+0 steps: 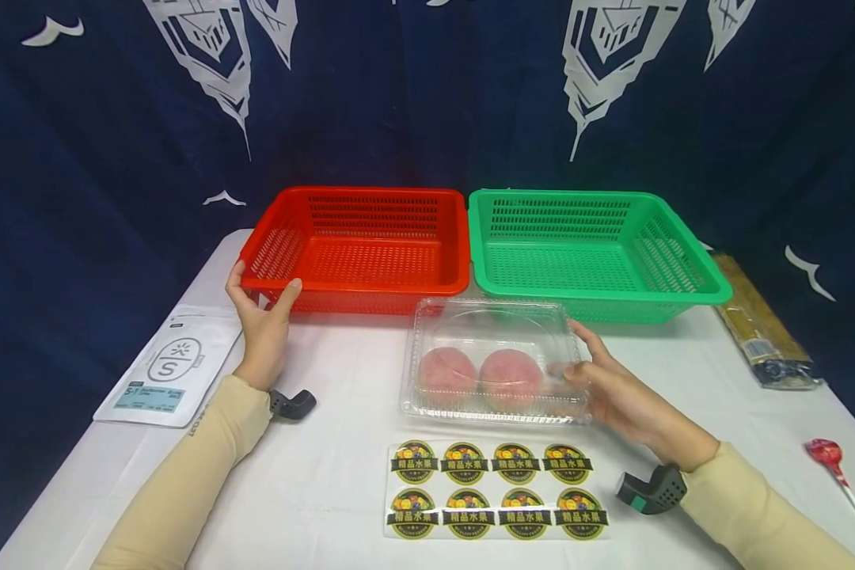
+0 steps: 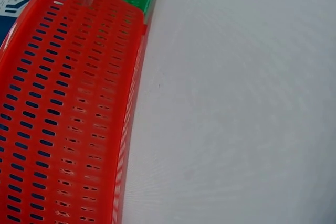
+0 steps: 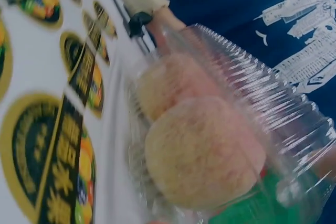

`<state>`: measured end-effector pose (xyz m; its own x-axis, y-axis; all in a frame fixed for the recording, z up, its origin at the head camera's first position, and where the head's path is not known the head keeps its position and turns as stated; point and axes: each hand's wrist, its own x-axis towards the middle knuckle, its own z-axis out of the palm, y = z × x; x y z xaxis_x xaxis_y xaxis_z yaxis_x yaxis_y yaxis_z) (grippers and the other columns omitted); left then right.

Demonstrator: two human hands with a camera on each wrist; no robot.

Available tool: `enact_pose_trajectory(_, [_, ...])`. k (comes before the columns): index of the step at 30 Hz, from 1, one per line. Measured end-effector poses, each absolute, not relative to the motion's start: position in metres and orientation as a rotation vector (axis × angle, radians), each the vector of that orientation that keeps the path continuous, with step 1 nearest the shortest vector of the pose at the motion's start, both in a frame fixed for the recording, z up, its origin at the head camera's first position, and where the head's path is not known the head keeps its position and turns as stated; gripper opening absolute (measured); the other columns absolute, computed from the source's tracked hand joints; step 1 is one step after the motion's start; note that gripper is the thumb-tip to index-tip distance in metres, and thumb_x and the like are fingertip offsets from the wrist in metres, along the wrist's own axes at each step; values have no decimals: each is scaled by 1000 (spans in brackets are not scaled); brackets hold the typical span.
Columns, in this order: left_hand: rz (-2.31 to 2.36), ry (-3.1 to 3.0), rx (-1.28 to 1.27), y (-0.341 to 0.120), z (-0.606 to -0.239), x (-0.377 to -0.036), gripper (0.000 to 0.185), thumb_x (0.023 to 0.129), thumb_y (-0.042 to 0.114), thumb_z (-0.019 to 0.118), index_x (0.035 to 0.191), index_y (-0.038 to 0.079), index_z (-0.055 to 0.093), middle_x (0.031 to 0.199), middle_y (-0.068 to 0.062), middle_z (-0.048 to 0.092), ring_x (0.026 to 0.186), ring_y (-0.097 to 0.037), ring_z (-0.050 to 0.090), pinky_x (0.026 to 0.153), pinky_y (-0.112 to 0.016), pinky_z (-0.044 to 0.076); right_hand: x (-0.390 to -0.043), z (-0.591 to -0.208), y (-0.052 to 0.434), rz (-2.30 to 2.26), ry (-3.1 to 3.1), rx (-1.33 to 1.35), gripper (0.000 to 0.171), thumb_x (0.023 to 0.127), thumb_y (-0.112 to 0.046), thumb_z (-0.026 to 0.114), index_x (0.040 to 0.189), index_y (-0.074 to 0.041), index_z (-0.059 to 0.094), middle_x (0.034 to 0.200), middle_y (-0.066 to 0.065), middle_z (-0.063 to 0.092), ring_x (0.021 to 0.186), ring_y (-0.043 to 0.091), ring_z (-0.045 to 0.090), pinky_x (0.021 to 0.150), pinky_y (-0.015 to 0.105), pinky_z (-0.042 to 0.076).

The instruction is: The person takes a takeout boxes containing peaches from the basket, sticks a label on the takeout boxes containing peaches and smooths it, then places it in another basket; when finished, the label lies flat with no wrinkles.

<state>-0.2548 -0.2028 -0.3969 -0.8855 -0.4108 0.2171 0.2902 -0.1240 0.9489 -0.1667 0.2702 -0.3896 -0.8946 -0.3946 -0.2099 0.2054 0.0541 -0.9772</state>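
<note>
The white table point(image 1: 342, 475) is being used as the work surface, with a red basket point(image 1: 356, 245) and a green basket point(image 1: 591, 249) being kept side by side, touching, along its far edge so that both openings are facing up within reach. The red basket is being gripped at its near left corner by the left hand point(image 1: 260, 321), the thumb being hooked over the rim and the fingers being curled round the outer corner, probably to steady it. Just in front of the two baskets, a clear clamshell box point(image 1: 492, 360) holding two pink round fruits point(image 1: 511, 374) is being rested flat on the table with its lid down. Its right end is being pinched by the right hand point(image 1: 613, 388), thumb on top and fingers behind, a grip suited to keeping the light container from sliding. A sheet of round fruit stickers point(image 1: 495, 489) is being kept flat just in front of the box, within easy reach. A white pouch point(image 1: 167, 368) is lying at the left edge, a dark packet point(image 1: 762, 324) at the right, and a red lollipop point(image 1: 830, 459) near the right corner.
</note>
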Motion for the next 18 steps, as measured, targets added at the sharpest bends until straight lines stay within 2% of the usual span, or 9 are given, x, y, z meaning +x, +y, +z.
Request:
enact_pose_trajectory(3, [-2073,-1684,148,-202,-395,-255,89,100,8,73,165,29,17,171,-3,25,156,-21,28,121,-30,42,-168,-386,270,-1806,2019,-218,93,102,-14,44,171,-23,-19,159,46,29,133,35,62,91,48,58])
enact_pose_trajectory(7, [-2077,-1700,175,-202,-392,-254,89,100,8,74,165,29,17,171,-3,24,156,-21,28,121,-29,42,-167,-383,269,-1706,2145,-279,93,101,-19,45,171,-17,-17,157,49,31,145,63,40,96,57,58])
enact_pose_trajectory(10, [-2071,-1730,196,-202,-391,-253,90,100,10,74,165,31,16,172,-2,23,156,-20,27,122,-29,41,-167,-381,268,-1658,2200,-283,95,100,-22,45,171,-16,-16,158,47,31,146,65,36,94,56,58])
enact_pose_trajectory(13, [-2066,-1750,209,-201,-390,-252,91,100,11,73,166,31,14,172,-2,22,157,-19,27,123,-29,40,-167,-381,268,-1635,2216,-266,96,99,-24,45,172,-18,-17,163,45,22,147,65,33,92,56,57])
enact_pose_trajectory(18, [-2056,-1746,234,-200,-387,-250,91,100,10,73,166,29,14,172,-1,21,157,-19,25,124,-29,38,-168,-381,267,-1610,2219,-244,98,100,-28,47,171,-21,-20,168,43,12,151,66,23,101,67,52])
